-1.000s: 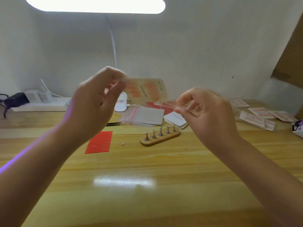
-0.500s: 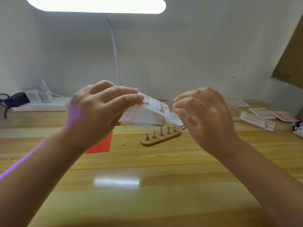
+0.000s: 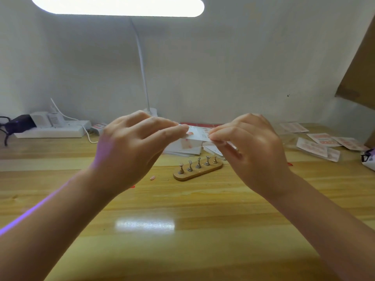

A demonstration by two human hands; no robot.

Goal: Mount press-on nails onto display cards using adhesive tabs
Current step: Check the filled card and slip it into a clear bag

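Two bare hands meet in mid-air above a wooden table (image 3: pixel 182 250), holding one small display card (image 3: pixel 197 134) between them. The left hand (image 3: pixel 129 151) pinches the card's left edge between thumb and curled fingers; the right hand (image 3: pixel 251 147) pinches its right edge the same way, fingertips pressed together on the card. The card is white with pinkish-orange marks that look like mounted nails, though they are too small to be sure. It is held roughly level, raised well clear of the table, in the middle of the view.

Just beyond and below the hands, a low stack of white cards (image 3: pixel 182 150) lies on the table. Nearer, between the wrists, sits a wooden nail stand (image 3: pixel 197 171) with five small metal posts, all bare. A single loose pink nail (image 3: pixel 152 178) lies just left of the stand. At far right, several finished cards (image 3: pixel 322 142) are spread flat. At far left, a white power strip (image 3: pixel 50 129) rests against the wall, and a desk lamp (image 3: pixel 117 6) glows overhead.

Judging from this, the card is being checked or flexed before it is set down. The risk is in the grip itself: both pinches sit on thin edges, so bending or twisting the card could pop nails off their adhesive tabs, or a slipping finger could smear a tab. The loose nail is easily brushed off the table by a lowering wrist
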